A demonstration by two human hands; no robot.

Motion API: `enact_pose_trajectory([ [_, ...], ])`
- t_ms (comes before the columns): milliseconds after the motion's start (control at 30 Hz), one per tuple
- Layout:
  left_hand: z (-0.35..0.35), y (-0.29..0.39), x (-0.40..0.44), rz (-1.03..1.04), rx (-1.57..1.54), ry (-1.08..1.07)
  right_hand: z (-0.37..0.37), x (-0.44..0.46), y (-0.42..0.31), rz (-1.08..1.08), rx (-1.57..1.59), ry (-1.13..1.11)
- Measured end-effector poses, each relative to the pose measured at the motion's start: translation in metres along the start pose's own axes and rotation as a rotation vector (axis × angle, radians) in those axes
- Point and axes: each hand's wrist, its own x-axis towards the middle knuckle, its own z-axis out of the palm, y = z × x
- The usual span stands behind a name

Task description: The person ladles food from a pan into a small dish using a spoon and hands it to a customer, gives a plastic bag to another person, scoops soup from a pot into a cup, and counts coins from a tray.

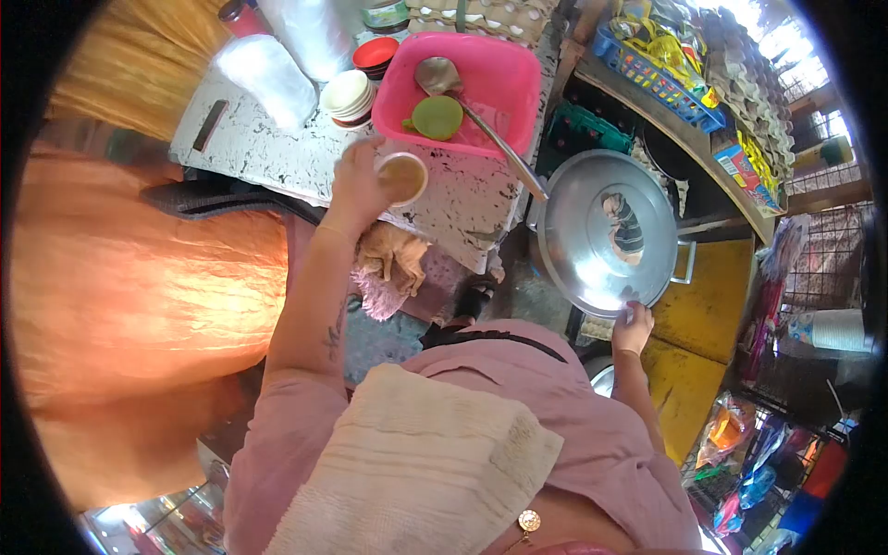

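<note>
My left hand (357, 187) is wrapped round a white cup (403, 179) with light brown contents, above the front edge of the worn white table (453, 190). At the right, my right hand (633, 327) has its fingers closed on the lower rim of a large round metal lid (573, 231), which lies over a pot with side handles. Behind the cup is a pink basin (528, 83) holding a metal ladle (437, 76) and a green cup (436, 117).
Stacked bowls (348, 96), red bowls (375, 54) and plastic bags (268, 81) stand on the table's left part. Egg trays (481, 20) are at the back. A shelf with a blue basket (661, 81) is at the upper right. An orange cloth (148, 305) hangs left.
</note>
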Motion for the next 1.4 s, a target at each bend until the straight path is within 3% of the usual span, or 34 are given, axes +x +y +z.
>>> enact_pose_trajectory([
  [67, 0.010, -0.011, -0.018, -0.031, 0.021, -0.171, 0.002, -0.015, 0.007, -0.056, -0.010, 0.063],
  [167, 0.015, -0.008, -0.024, -0.014, 0.026, -0.211, -0.003, -0.034, 0.010, 0.011, -0.041, 0.023],
  [367, 0.028, -0.019, -0.019, 0.144, -0.067, -0.151, 0.001, -0.060, 0.021, 0.123, -0.060, 0.041],
  [467, 0.022, -0.005, -0.014, 0.068, -0.114, -0.195, -0.001, -0.069, 0.026, 0.100, -0.030, 0.077],
  [533, 0.031, -0.011, -0.015, 0.227, -0.118, -0.098, -0.001, -0.078, 0.029, 0.131, -0.040, 0.140],
  [600, 0.034, 0.003, -0.019, 0.136, -0.145, -0.150, -0.006, -0.091, 0.031, 0.173, -0.061, 0.146],
  [767, 0.042, 0.036, -0.041, 0.193, -0.254, -0.203, -0.022, -0.144, 0.056, 0.282, 0.007, 0.149],
  [1100, 0.091, 0.178, -0.099, 0.370, -0.416, -0.509, -0.080, -0.320, 0.133, 0.767, -0.064, 0.037],
  [1200, 0.116, 0.223, -0.108, 0.466, -0.509, -0.605, -0.092, -0.376, 0.135, 0.980, -0.092, 0.008],
  [1400, 0.150, 0.299, -0.110, 0.679, -0.591, -0.739, -0.092, -0.437, 0.102, 1.129, -0.109, 0.159],
])
